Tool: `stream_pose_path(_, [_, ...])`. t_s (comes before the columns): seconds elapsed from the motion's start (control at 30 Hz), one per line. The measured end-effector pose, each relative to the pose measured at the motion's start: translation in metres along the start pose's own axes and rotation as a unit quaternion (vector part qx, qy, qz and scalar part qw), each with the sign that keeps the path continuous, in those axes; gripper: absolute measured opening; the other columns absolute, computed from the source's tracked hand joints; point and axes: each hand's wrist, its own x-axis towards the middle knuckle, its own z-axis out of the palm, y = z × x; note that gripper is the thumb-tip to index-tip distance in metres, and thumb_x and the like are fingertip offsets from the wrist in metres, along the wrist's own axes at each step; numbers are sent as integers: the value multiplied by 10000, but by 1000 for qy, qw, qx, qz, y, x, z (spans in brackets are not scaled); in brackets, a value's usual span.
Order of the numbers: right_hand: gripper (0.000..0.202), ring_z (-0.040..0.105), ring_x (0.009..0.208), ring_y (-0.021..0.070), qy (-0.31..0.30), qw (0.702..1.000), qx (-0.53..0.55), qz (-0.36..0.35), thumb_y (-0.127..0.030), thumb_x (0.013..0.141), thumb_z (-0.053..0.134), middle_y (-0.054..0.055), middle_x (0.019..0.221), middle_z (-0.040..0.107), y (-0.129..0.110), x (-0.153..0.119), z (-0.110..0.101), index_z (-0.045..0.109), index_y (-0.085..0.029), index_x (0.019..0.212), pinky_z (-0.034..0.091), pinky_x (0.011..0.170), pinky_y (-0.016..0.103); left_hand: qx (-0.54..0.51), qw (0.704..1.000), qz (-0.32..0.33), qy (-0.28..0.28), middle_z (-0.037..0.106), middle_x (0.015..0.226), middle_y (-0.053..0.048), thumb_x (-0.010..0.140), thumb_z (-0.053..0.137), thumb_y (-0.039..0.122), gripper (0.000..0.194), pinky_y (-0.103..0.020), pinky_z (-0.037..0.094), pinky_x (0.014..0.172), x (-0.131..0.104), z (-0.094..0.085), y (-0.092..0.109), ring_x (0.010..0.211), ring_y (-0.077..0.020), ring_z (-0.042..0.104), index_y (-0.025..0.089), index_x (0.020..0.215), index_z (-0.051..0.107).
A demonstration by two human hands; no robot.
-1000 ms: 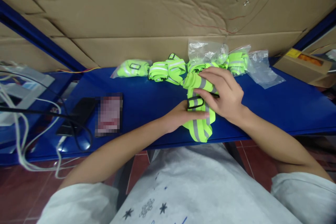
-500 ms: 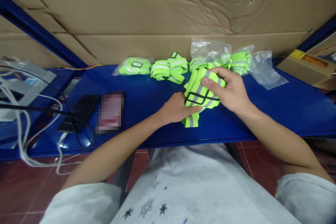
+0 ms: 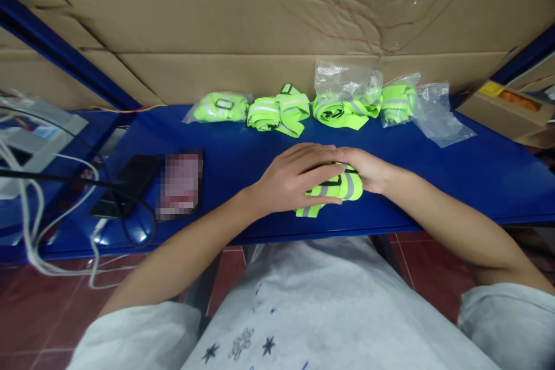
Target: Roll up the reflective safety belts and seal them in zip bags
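Observation:
A folded neon-yellow reflective strap bundle [image 3: 350,185] with grey stripes and black trim rests near the blue table's front edge. My left hand [image 3: 299,176] lies over its top and left side, fingers stretched out across it. Around its far right side curls my right hand [image 3: 364,167], gripping the bundle, its fingertips partly hidden behind the left hand. A short strap end [image 3: 309,211] sticks out below my left palm.
Along the cardboard back stand a bagged bundle [image 3: 223,107], loose rolled straps [image 3: 277,113], another roll [image 3: 342,113] under a clear bag [image 3: 344,81], and a second bagged one [image 3: 398,103]. Phones [image 3: 180,185] and cables lie left; an open carton [image 3: 507,110] sits right.
The bundle has been lowered toward me and looks more compact. My left hand has moved from gripping its side to lying flat on top; my right hand has shifted down to its far side.

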Motion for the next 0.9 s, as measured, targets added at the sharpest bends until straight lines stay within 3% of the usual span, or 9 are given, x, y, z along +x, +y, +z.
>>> stream_pose_path(0.1, [461, 776, 854, 230, -30, 985, 130, 109, -638, 919, 650, 65, 903, 800, 1, 0, 1, 773, -200, 992, 659, 742, 362, -3, 998, -57, 27, 781, 1190, -88, 820, 831, 558, 458, -428, 609, 1034, -1, 4, 3, 1154, -253, 744, 242, 1137, 730])
stream_pose_path(0.17, [519, 770, 981, 224, 22, 984, 141, 110, -657, 965, 580, 84, 1055, 800, -3, 1, 1, 755, -192, 1115, 648, 876, 365, -12, 993, -106, 46, 791, 1128, -76, 814, 841, 546, 456, -374, 608, 996, -1, 6, 5, 1085, -233, 758, 229, 1121, 728])
stream_pose_path(0.3, [632, 732, 1142, 227, 65, 998, 12, -12, -714, 1026, 395, 87, 1213, 769, -14, -4, 0, 744, -210, 1177, 573, 1068, 400, -56, 967, -235, 80, 757, 1147, -57, 763, 883, 543, 575, -318, 584, 944, 1, 7, 5, 1028, -210, 748, 223, 1184, 659])
stream_pose_path(0.4, [575, 626, 1354, 253, 25, 985, -115, -122, -645, 962, 614, 74, 1445, 665, -19, -10, 0, 659, -251, 1379, 488, 1181, 429, -85, 942, -303, 112, 699, 1223, -74, 731, 886, 596, 826, -323, 574, 901, 1, 10, 1, 1046, -214, 721, 246, 1374, 502])
stream_pose_path(0.5, [836, 596, 1392, 265, -13, 978, -162, -134, -529, 838, 816, 74, 1608, 516, -17, -12, -1, 481, -291, 1566, 497, 1167, 430, -74, 941, -304, 133, 602, 1373, -117, 723, 865, 651, 950, -348, 564, 926, -1, 12, -2, 1246, -265, 630, 279, 1463, 399])
stream_pose_path(0.6, [792, 650, 1315, 278, -17, 982, -157, -100, -532, 785, 855, 79, 1498, 627, -10, -8, -3, 590, -254, 1478, 518, 1128, 424, -75, 946, -290, 123, 506, 1480, -141, 805, 779, 684, 870, -363, 559, 946, -3, 13, -3, 1385, -295, 532, 282, 1468, 384])
stream_pose_path(0.77, [584, 744, 1029, 241, -8, 993, -107, -49, -526, 769, 851, 46, 1147, 789, -1, -2, 1, 742, -190, 1234, 588, 932, 372, -113, 936, -305, 139, 512, 1414, -136, 1062, 373, 607, 494, -357, 536, 993, -1, 13, -1, 1370, -237, 530, 257, 1407, 418])
stream_pose_path(0.83, [524, 744, 1028, 235, 14, 994, -100, -52, -492, 781, 842, 40, 1138, 793, 0, -1, 2, 757, -190, 1201, 580, 940, 369, -131, 928, -325, 126, 503, 1412, -130, 1051, 399, 621, 500, -371, 518, 1042, -1, 14, -2, 1388, -239, 506, 259, 1396, 419])
stream_pose_path(0.9, [476, 735, 1090, 243, 53, 989, -118, -69, -443, 795, 826, 44, 1188, 784, 0, -1, 1, 763, -198, 1198, 559, 995, 382, -153, 919, -346, 109, 458, 1465, -134, 975, 550, 672, 612, -378, 519, 1045, 0, 16, -4, 1435, -263, 459, 269, 1406, 388])
